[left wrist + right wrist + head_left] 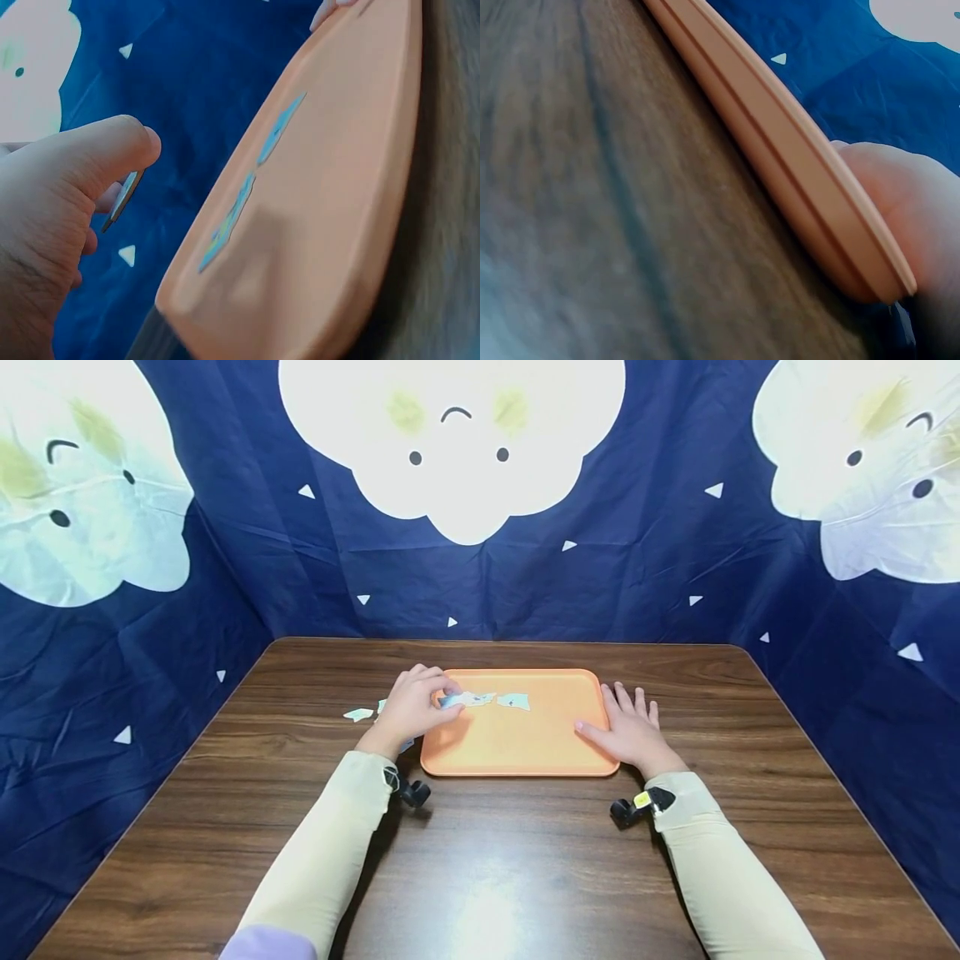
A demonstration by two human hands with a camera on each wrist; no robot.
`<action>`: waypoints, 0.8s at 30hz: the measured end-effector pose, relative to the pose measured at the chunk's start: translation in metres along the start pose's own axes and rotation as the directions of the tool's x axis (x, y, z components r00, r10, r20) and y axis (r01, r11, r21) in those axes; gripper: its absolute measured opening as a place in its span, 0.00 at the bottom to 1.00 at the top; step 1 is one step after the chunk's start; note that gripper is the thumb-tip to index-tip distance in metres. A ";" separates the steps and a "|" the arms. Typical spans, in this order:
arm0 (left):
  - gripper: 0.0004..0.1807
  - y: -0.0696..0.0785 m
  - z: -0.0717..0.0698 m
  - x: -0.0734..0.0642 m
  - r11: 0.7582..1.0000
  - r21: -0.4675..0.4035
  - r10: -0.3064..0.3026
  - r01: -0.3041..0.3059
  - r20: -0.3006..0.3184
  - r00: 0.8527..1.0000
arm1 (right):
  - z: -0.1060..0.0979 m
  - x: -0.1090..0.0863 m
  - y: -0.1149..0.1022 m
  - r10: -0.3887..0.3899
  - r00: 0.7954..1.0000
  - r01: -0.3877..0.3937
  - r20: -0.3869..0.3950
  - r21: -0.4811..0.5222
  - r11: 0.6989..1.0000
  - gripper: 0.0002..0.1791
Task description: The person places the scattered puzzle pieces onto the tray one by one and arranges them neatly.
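Note:
My left hand (414,706) is raised over the left end of an orange tray (525,747). Between its thumb and fingers it pinches a thin, flat puzzle piece (124,198), seen nearly edge-on in the left wrist view. On the tray, two light-blue printed puzzle pieces lie in a row along the far side: a squarish one (514,702) and a longer, uneven one (480,699) close to the left fingertips. My right hand (630,731) rests at the tray's right edge with fingers spread and the thumb over the rim.
Several more pieces lie on the brown wooden table (510,843) left of the tray, one pale piece (358,715) farthest out and others partly hidden by the left hand. A dark blue curtain (487,585) with cloud faces hangs behind and on both sides.

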State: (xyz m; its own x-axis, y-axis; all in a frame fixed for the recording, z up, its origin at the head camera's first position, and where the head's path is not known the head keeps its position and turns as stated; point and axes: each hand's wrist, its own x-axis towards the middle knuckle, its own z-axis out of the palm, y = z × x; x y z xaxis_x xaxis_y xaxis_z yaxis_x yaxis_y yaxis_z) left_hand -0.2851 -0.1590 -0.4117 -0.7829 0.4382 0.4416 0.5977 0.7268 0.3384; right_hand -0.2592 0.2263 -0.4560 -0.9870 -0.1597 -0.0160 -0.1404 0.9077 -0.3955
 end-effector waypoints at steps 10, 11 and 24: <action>0.11 0.021 0.012 0.024 0.998 -0.024 0.063 -0.063 -0.017 0.998 | 0.000 0.001 0.005 0.033 0.999 -0.032 0.038 -0.003 0.999 0.61; 0.11 0.022 0.014 0.026 0.997 -0.021 0.069 -0.069 -0.015 0.998 | 0.000 0.001 0.005 0.033 0.999 -0.033 0.039 -0.005 0.999 0.61; 0.12 0.039 0.031 0.047 0.997 -0.052 0.060 -0.058 0.038 0.997 | -0.002 -0.001 0.003 0.035 0.998 -0.033 0.054 -0.021 0.999 0.62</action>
State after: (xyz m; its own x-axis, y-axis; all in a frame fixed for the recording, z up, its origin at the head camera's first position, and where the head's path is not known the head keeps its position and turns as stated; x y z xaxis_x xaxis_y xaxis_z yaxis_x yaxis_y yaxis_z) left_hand -0.3037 -0.0940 -0.4038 -0.7517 0.5005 0.4295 0.6502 0.6716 0.3553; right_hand -0.2587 0.2298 -0.4555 -0.9857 -0.1489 -0.0790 -0.1090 0.9206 -0.3750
